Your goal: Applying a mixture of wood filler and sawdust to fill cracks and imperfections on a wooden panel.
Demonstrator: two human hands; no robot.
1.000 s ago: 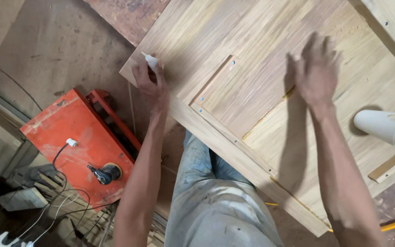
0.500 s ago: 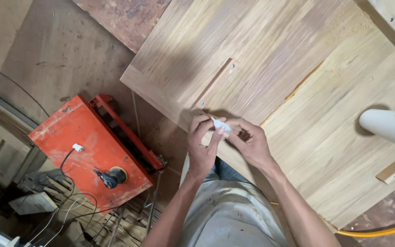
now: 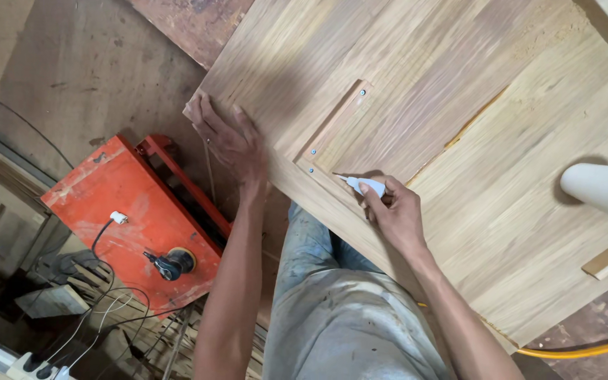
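While my left hand (image 3: 230,141) lies open on the wooden panel (image 3: 459,141) and my right hand (image 3: 395,211) pinches the small white tube (image 3: 362,186), a slip could smear its inset strip (image 3: 332,127).

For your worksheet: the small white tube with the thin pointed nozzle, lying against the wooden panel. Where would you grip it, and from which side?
Grip the small white tube on its wider rear body, coming from the near edge of the wooden panel, as the right hand does. The thin nozzle points away toward the screwed-on strip, so the tip stays free. The left hand lies flat on the panel corner.
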